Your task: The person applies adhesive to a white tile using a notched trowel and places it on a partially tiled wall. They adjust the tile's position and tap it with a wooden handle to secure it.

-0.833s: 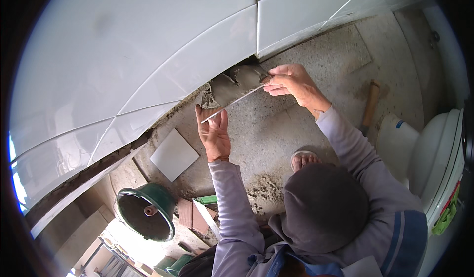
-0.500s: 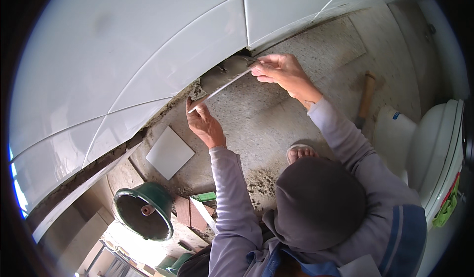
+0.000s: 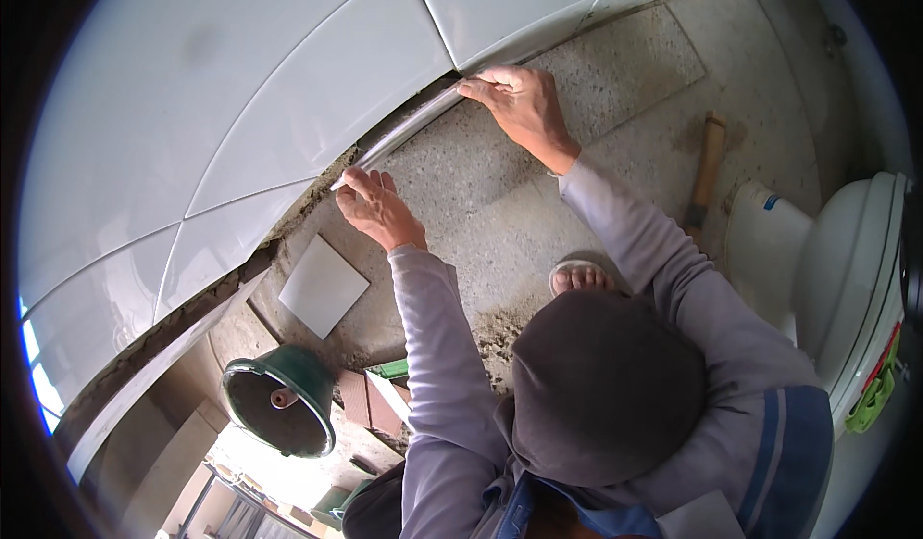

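A narrow white tile strip (image 3: 411, 127) stands against the foot of the white-tiled wall (image 3: 317, 97), in the gap under the lowest large tiles. My left hand (image 3: 380, 210) grips its left end between thumb and fingers. At the other end, below a vertical joint in the wall tiles, my right hand (image 3: 527, 111) is closed on the strip with thumb and fingertips. The back of the strip is hidden. Rough mortar (image 3: 312, 200) shows in the gap to the left of the strip. A loose white tile (image 3: 324, 287) lies on the floor near my left forearm.
A dark green bucket (image 3: 312, 366) with a wooden handle (image 3: 284, 398) inside stands at lower left, beside brownish tile pieces (image 3: 361, 400). To the right, a wooden-handled tool (image 3: 710, 169) lies near a white toilet (image 3: 836, 260). Crumbled mortar (image 3: 498, 332) is on the floor.
Both hands have moved up and left toward the wall with the tile strip. Its mortar-covered back, visible before, now faces into the gap.
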